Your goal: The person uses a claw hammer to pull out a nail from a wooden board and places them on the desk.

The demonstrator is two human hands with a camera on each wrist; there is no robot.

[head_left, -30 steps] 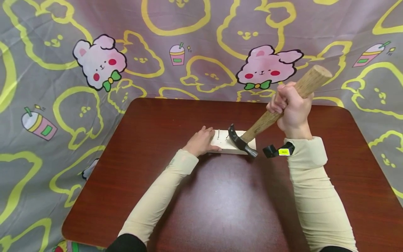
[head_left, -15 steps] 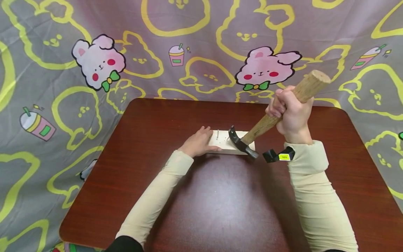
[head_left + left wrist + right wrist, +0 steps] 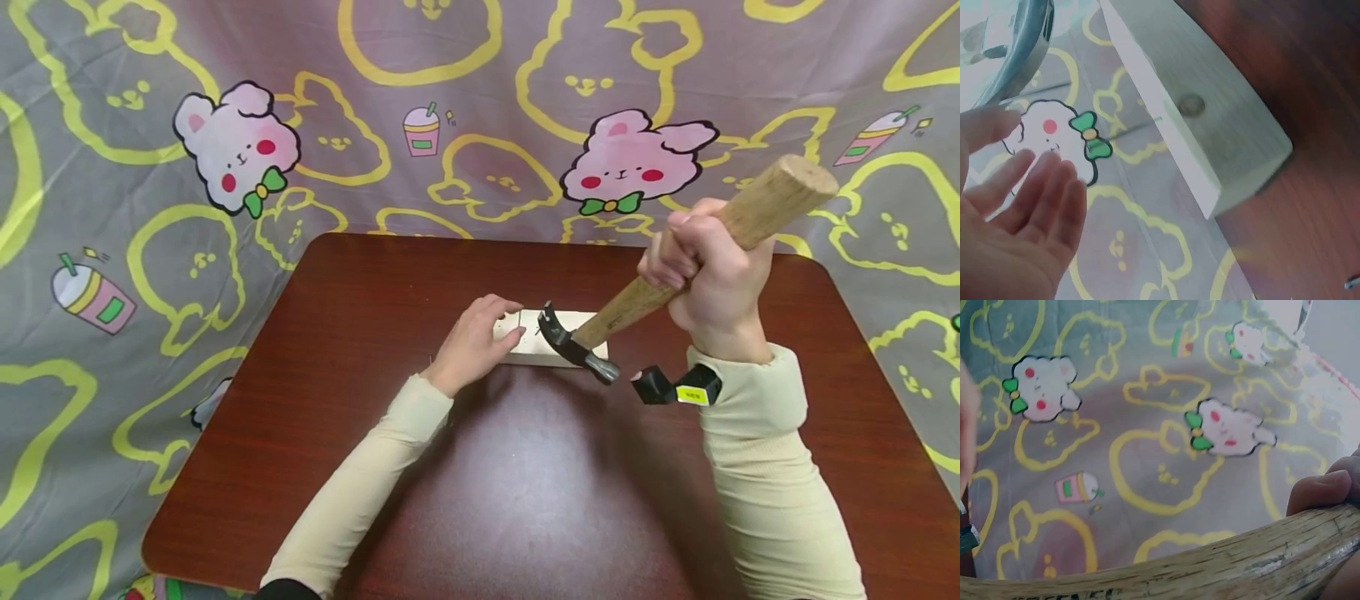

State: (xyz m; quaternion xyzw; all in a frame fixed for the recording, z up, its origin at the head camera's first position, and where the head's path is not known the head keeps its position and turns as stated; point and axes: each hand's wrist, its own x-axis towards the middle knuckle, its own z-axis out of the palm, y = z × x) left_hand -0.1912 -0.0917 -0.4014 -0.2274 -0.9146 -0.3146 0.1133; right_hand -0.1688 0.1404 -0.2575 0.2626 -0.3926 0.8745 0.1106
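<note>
A pale wooden block (image 3: 562, 360) lies on the table, with a nail (image 3: 1132, 129) standing up from its face near the left end. My left hand (image 3: 474, 343) hovers over that end, thumb and fingers spread on either side of the nail; the left wrist view shows them apart from it. My right hand (image 3: 716, 275) grips a claw hammer (image 3: 633, 304) by its wooden handle (image 3: 1222, 565). Its black head (image 3: 573, 346) hangs over the block's right half, claw toward the far side. A second nail (image 3: 537, 330) leans beside the claw, partly hidden by it.
The reddish-brown table (image 3: 360, 292) has rounded corners. Curtains (image 3: 480, 108) printed with rabbits and cups hang around its back and sides. A thin nail-like piece (image 3: 1352, 282) lies on the tabletop left of the block. A small black camera (image 3: 697, 386) sits on the right cuff.
My left hand has let go of the block's left end and lifted, its fingers moving right around the nail. The right hand and the hammer's handle have shifted slightly right.
</note>
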